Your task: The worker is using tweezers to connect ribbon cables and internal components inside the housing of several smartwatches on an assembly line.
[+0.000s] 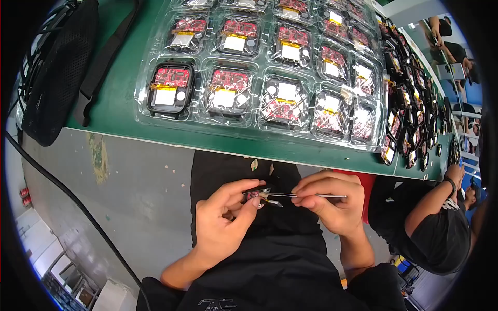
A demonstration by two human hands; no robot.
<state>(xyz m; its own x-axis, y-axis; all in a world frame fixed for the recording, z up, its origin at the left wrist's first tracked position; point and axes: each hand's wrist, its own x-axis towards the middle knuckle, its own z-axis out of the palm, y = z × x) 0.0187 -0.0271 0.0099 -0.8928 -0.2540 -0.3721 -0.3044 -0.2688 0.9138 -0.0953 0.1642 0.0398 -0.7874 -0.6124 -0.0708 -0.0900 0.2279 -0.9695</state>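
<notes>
Above my lap, my left hand [222, 220] is closed on a small black-cased device with a red circuit board [252, 195], gripped between thumb and fingers. My right hand [336, 203] pinches a pair of thin metal tweezers [282, 195]. Their tips reach to the device beside my left thumb; whether they grip any part of it is too small to tell. A flap sticks out from the device's lower side. On the table beyond, a clear plastic tray [194, 120] holds rows of similar devices with red boards, white patches and yellow tape.
Many more black-framed devices [410, 111] crowd the right of the green table [122, 106]. A black mesh bag [59, 78] with a strap lies at the left. A black cable [72, 194] crosses the left side. Close at my right sits another person [436, 228].
</notes>
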